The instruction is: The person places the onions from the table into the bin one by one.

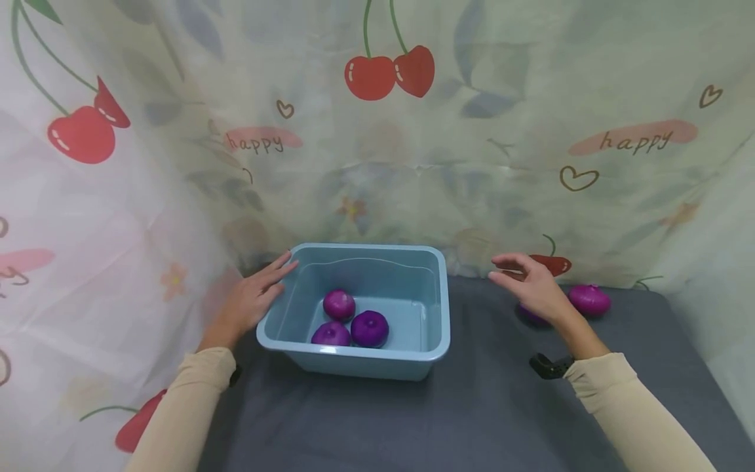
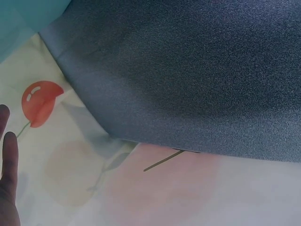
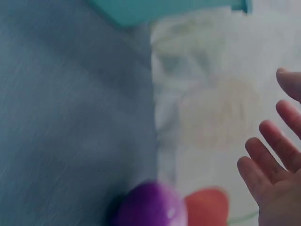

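Note:
A light blue plastic basin (image 1: 377, 370) stands on the dark grey cloth. Inside it lie three purple onions, one at the back (image 1: 339, 305), one at the front left (image 1: 330, 334) and a darker one (image 1: 369, 329) to their right. My left hand (image 1: 252, 300) is at the basin's left rim, fingers extended. Between the basin and two more onions, my right hand (image 1: 533, 288) is held up with loosely bent fingers and nothing in them. It partly covers the nearer onion (image 3: 153, 207); the other onion (image 1: 590, 300) sits farther right.
The dark grey cloth (image 1: 483, 406) covers the tabletop. A cherry-printed curtain (image 1: 413, 164) rises directly behind it and along the left side. Pale fabric (image 1: 725, 275) borders the right edge.

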`<state>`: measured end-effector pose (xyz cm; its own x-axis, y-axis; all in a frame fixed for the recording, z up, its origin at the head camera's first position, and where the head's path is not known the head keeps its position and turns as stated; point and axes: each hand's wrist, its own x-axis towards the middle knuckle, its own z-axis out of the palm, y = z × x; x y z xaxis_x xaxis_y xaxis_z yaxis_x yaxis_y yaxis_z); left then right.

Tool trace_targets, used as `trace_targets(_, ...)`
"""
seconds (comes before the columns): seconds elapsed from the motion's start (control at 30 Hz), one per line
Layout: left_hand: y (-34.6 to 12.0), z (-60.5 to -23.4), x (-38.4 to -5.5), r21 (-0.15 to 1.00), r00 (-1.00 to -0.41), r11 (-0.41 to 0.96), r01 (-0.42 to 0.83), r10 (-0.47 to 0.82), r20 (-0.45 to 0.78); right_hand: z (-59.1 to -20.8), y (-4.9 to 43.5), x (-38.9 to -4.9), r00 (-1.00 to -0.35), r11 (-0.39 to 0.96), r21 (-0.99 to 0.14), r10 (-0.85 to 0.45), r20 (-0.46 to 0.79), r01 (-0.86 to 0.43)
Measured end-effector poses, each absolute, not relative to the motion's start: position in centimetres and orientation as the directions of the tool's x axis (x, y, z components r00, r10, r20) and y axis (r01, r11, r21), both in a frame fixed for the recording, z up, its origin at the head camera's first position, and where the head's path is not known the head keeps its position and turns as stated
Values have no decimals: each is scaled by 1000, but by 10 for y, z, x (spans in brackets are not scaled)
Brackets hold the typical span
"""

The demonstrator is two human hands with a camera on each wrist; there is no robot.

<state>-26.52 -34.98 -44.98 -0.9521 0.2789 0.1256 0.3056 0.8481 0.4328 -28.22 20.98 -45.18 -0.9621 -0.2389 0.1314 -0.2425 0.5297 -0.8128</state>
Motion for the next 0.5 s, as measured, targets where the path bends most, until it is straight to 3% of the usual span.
trace_targets(0.2,-349,-452,-265,447,-951,839,310,278,137,-476,251,-269,-989,640,-755,-125,83,-144)
trace_targets(0.5,-348,-454,-266,449,-951,838,310,274,146,-507,273,-263,-996,669,-737,-58,69,-91)
